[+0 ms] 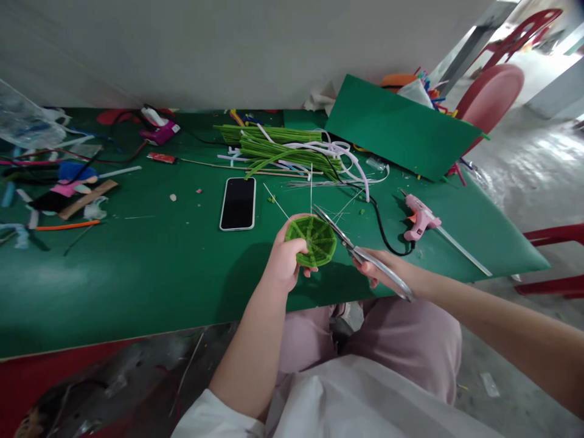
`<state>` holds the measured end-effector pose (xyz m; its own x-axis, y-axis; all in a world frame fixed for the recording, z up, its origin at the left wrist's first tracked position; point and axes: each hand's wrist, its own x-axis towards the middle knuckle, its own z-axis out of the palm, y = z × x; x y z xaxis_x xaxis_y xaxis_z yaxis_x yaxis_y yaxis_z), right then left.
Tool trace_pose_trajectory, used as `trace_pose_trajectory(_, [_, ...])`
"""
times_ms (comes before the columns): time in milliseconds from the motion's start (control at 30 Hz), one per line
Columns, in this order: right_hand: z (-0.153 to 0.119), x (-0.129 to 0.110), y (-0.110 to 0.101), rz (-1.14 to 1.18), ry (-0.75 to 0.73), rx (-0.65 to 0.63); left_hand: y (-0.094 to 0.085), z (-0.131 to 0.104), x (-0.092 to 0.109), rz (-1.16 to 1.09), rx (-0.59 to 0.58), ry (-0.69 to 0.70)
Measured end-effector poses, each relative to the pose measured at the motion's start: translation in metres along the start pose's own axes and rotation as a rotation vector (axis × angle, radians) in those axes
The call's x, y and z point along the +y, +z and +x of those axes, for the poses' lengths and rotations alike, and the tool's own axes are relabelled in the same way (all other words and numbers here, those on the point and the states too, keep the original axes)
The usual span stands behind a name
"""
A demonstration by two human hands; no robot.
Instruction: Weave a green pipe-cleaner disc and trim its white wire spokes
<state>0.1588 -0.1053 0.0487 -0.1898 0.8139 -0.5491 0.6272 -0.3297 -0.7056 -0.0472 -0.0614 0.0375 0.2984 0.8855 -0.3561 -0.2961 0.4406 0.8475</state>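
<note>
My left hand (283, 261) pinches a small round green piece (320, 242) made of fuzzy pipe cleaners wound over radiating ribs, its thumb lying on the front face. Thin bare wires (277, 202) stick out from the far rim. In my right hand (396, 260) is a pair of metal scissors (340, 233), its blades slanting to the upper left. The blade tips are beside the upper right rim, near the wires; whether they touch one cannot be made out. Behind the piece lie bundled green pipe cleaners (283, 149) with several pale lilac ones (353, 159).
A phone (238, 204) lies left of my hands. To the right is a pink glue gun (420, 217) with its black cord on the green table (159, 280). A green board (401, 125) leans at the back right. Craft scraps and a small doll (68, 182) crowd the left.
</note>
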Motion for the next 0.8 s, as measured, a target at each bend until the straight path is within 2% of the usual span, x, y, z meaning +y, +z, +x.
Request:
trace_pose_trajectory(233, [0.004,0.008,0.002,0.0,-0.04,-0.031,-0.001,0.0,0.001,0.01,-0.003,-0.003])
trace_pose_trajectory(333, [0.007,0.008,0.003,-0.101,-0.103,0.011,-0.001,0.0,0.001,0.019,-0.007,-0.003])
trace_pose_trajectory(567, [0.009,-0.006,0.005,-0.446,0.001,0.134,-0.004,0.004,0.0,0.029,-0.035,-0.032])
trace_pose_trajectory(800, [0.014,-0.007,0.005,-0.537,0.013,0.098,-0.011,0.011,-0.004,0.044,-0.064,-0.075])
